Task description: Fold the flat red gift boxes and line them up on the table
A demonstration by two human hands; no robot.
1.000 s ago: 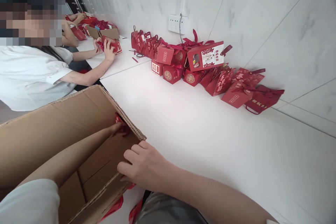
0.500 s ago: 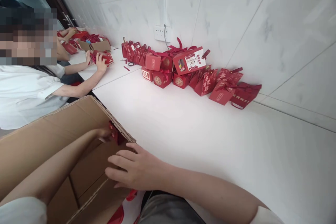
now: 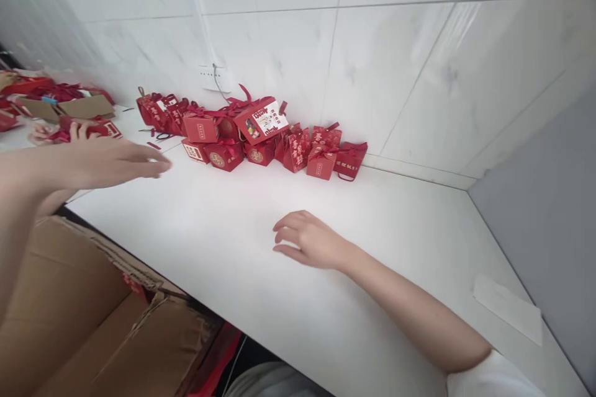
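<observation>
Head view, and both my hands are out over the white surface [image 3: 223,273]! My left hand [image 3: 114,163] hangs at the left, fingers stretched, its grip open with nothing visible in it. My right hand [image 3: 311,239] is nearer the middle, fingers loosely bent and spread, that grip open too. Beyond them, red boxes [image 3: 226,155] crowd against the tiled wall [image 3: 395,62], some stacked on others. Down left, a cardboard carton [image 3: 79,273] gapes beside the surface's edge, red packet [image 3: 135,287] inside! Far left, a co-worker's hands [image 3: 40,133] hold another box [image 3: 106,128]; scissors [image 3: 164,136] lie by my row.
</observation>
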